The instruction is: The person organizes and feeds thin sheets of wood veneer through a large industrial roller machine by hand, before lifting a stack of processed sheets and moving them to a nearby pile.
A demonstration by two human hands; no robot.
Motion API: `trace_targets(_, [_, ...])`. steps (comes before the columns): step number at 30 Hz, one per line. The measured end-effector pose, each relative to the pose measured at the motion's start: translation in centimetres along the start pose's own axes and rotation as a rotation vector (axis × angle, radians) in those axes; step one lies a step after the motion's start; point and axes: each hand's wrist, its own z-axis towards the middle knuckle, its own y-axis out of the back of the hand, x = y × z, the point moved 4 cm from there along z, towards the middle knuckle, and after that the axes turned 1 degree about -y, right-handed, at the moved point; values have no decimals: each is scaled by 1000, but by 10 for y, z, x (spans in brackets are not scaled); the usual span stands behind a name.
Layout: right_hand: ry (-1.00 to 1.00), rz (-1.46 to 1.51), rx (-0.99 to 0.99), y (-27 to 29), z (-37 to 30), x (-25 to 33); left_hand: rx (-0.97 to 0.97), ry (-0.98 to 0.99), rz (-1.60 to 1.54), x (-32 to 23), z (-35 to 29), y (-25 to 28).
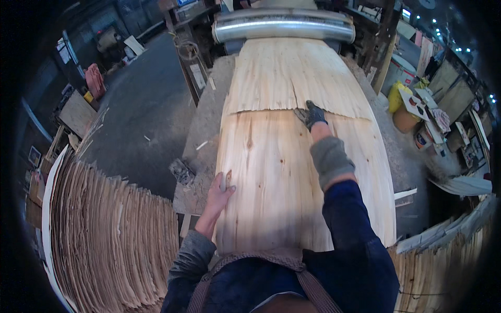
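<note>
Veneer (271, 177) lies on the bench (201, 180) as a long pale sheet, knotted and streaked, running from close to the person's body out past the left hand (218, 196) and the right hand (312, 116). A second sheet (271, 73) overlaps its far part; the ragged near edge passes at the right hand, and a narrow split runs away just beyond those fingers. That hand wears a dark glove and reaches farther forward, its thumb set wide of the fingers across the edge. The left hand, bare and nearer the body, rests at the left border of the lower sheet, thumb and fingers fairly close together; I cannot tell whether they pinch anything.

Straight ahead of both hands, the second sheet reaches a shiny metal roller (284, 27). To the left of the left hand, a dark block (181, 171) sits on the bench, with a pale scrap (202, 145) farther forward. Lower left of that hand stands a thick stack of brown sheets (112, 235). Well to the right of the right hand is a yellow bag (397, 96); another stack (443, 276) rises lower right.
</note>
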Motion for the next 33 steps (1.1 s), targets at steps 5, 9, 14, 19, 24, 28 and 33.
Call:
trace_targets(5, [139, -283, -1, -108, -38, -6, 62, 87, -371, -11, 3, 12])
trace_targets(9, [-117, -199, 72, -68, -123, -81, 119, 167, -545, -4, 3, 22])
trace_targets(14, [-134, -321, 398, -47, -269, -148, 118, 120, -688, -3, 16, 32])
trace_targets(19, [-256, -330, 142, -32, -408, -187, 175, 36, -808, -76, -4, 35])
trace_targets(24, [-291, -255, -189, 2, -504, -192, 230, -113, -948, -120, 2, 45])
trace_targets(28, [-256, 36, 91, 54, -514, -187, 204, -92, -1017, -152, -5, 55])
trace_targets(33, [298, -244, -331, -35, -483, -139, 101, -64, -1021, -144, 10, 68])
